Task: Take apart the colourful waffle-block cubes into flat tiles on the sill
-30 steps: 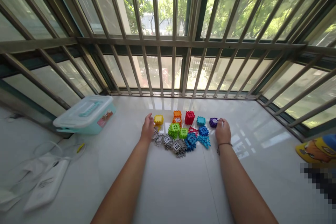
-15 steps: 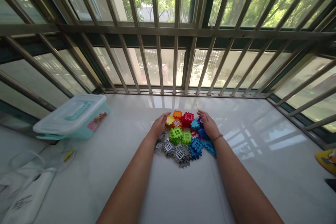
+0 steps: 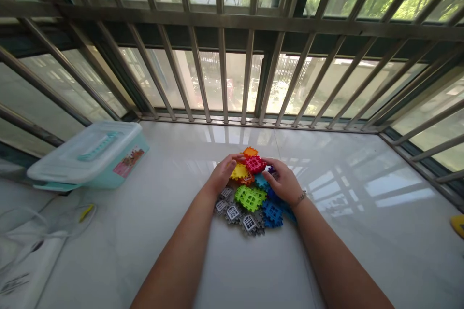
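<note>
Reaching out over the white floor (image 3: 253, 260), my two forearms run forward to a heap of plastic building blocks. Nearest me lie the grey window pieces (image 3: 239, 212), with the green blocks (image 3: 250, 197) and blue blocks (image 3: 272, 212) just behind. My left hand (image 3: 221, 176) cups the heap's left side, fingers spread and curved against the yellow block (image 3: 239, 171). My right hand (image 3: 284, 182) cups the right side, fingers also apart, laid over the blue and purple pieces. Between them sits the red block (image 3: 255, 164), the orange block (image 3: 250, 151) just beyond. Off to the left stands a lidded teal box (image 3: 90, 154). Farthest off, metal window bars (image 3: 224, 77) close the ledge.
</note>
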The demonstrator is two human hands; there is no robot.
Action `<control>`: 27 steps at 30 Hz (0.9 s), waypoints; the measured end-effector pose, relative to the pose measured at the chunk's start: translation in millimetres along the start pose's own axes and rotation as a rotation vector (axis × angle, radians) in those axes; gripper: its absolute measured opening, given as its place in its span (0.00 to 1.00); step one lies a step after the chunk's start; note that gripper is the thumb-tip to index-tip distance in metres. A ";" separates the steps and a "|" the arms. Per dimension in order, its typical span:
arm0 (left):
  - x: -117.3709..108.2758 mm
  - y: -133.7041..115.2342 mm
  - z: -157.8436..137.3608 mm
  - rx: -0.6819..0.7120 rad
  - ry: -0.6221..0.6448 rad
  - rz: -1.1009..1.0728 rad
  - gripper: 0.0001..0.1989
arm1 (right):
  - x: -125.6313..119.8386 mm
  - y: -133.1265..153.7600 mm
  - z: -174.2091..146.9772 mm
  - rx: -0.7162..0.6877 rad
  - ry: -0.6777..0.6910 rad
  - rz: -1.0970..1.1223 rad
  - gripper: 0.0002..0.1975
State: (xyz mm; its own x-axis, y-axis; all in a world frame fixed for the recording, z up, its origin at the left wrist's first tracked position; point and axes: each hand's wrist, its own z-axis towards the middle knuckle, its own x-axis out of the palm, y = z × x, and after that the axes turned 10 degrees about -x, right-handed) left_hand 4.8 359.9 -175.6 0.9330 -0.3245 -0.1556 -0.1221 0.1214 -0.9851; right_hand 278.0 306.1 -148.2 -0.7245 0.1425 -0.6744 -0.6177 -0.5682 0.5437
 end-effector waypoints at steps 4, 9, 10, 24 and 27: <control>1.5 -2.6 -3.7 -0.044 0.056 -0.185 0.36 | 0.8 13.4 1.6 -0.086 0.026 -0.016 0.23; 3.7 -12.2 -6.7 -0.036 0.147 -0.141 0.34 | 6.2 27.9 2.8 -0.176 0.064 -0.008 0.18; 3.9 -13.6 -6.5 -0.020 0.174 -0.118 0.32 | 7.8 30.5 3.1 -0.196 0.069 -0.005 0.17; -8.4 1.7 2.5 -0.036 -0.341 0.065 0.19 | -16.7 -33.7 -1.2 0.095 -0.277 -0.219 0.24; -13.3 3.4 5.0 -0.083 -0.386 0.079 0.26 | -24.4 -69.8 -3.7 0.285 -0.236 -0.283 0.33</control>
State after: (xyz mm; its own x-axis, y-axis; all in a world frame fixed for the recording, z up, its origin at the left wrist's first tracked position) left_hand -6.3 369.3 -176.6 0.9764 0.0605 -0.2073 -0.2104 0.0504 -0.9763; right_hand 339.8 339.3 -171.5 -0.5451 0.4590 -0.7016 -0.8364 -0.2401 0.4927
